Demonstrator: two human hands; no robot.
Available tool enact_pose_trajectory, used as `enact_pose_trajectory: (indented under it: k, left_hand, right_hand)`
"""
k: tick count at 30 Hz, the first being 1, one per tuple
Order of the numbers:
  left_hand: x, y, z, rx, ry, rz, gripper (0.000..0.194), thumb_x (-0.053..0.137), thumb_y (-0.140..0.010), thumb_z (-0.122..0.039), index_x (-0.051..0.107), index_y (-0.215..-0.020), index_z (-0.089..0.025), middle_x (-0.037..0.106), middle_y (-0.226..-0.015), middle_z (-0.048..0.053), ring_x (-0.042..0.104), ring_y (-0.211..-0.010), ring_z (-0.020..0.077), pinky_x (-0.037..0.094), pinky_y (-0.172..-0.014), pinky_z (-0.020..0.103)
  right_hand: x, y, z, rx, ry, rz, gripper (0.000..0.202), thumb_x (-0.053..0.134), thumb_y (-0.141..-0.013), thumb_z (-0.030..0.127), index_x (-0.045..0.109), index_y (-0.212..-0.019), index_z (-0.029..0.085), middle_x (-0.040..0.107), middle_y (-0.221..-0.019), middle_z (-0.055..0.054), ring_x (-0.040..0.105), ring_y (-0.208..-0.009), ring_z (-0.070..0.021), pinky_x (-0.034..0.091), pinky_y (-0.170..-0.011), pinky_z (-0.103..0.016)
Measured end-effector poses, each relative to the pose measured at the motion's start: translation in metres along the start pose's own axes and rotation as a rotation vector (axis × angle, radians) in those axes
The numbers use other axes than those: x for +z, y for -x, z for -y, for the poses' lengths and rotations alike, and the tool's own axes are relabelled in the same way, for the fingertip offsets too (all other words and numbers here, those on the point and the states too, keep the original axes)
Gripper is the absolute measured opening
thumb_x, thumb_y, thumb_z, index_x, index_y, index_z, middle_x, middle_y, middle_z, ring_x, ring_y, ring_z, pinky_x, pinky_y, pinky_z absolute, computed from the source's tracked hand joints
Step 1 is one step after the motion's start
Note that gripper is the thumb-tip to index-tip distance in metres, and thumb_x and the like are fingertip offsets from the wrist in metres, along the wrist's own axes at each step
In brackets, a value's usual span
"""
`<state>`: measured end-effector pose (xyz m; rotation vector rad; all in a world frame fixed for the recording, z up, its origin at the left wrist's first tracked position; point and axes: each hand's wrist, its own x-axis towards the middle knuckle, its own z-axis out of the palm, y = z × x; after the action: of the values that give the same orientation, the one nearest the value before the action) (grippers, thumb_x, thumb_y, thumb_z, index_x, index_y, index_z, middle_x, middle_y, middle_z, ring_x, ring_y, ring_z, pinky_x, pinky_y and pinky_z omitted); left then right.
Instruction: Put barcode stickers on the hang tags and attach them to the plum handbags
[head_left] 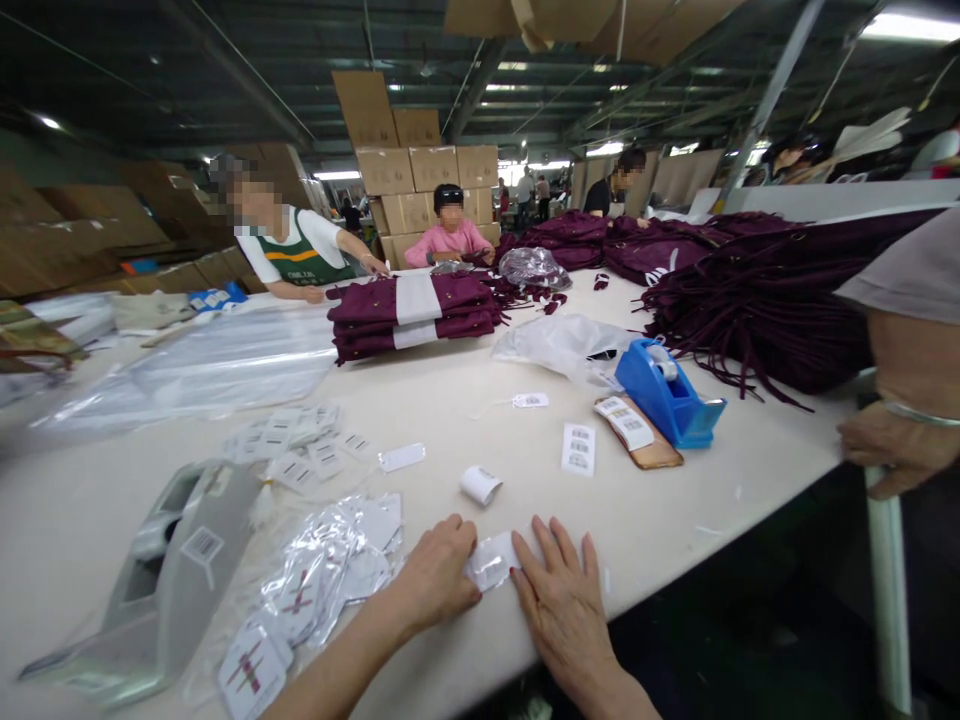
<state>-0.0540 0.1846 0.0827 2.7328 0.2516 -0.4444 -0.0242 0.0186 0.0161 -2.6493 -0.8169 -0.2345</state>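
White, glossy strip (pixel 491 562) lies flat on the pale table (pixel 442 415) near its front edge, between the two hands. The left hand (pixel 442 570) has its fingers curled down at the strip's left end; whether they pinch it, I cannot tell. The right hand (pixel 566 605) grasps nothing, its fingers spread flat at the other end. A curled white paper (pixel 481 485) sits just beyond them, and clear packets of cards (pixel 322 570) crowd the left forearm, with a grey tape dispenser (pixel 180 570) outside those. Farther off stand a blue tape dispenser (pixel 667 395) and stacked maroon fabric (pixel 420 312).
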Motion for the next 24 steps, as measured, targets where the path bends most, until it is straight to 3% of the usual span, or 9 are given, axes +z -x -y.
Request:
enact_pose_trajectory:
  k: [9, 24]
  left_hand:
    - [0.006, -0.002, 0.004, -0.022, 0.1, -0.017, 0.031, 0.067, -0.055, -0.013, 0.051, -0.081, -0.018, 0.053, -0.087, 0.002, 0.053, -0.08, 0.0166, 0.04, -0.067, 0.024]
    - [0.0, -0.004, 0.002, -0.008, 0.06, 0.016, 0.037, 0.073, -0.052, -0.022, 0.052, -0.082, -0.018, 0.055, -0.087, 0.002, 0.054, -0.078, 0.0186, 0.042, -0.065, 0.025]
  right_hand:
    - [-0.001, 0.0, 0.01, -0.017, -0.001, 0.075, 0.034, 0.04, -0.089, 0.032, 0.056, -0.119, 0.029, 0.048, -0.133, -0.008, 0.036, -0.125, -0.0288, 0.017, -0.103, -0.056]
    - [-0.01, -0.003, 0.014, -0.045, -0.069, 0.148, 0.033, 0.039, -0.089, 0.032, 0.055, -0.118, 0.031, 0.047, -0.133, -0.006, 0.032, -0.127, -0.0291, 0.013, -0.102, -0.059]
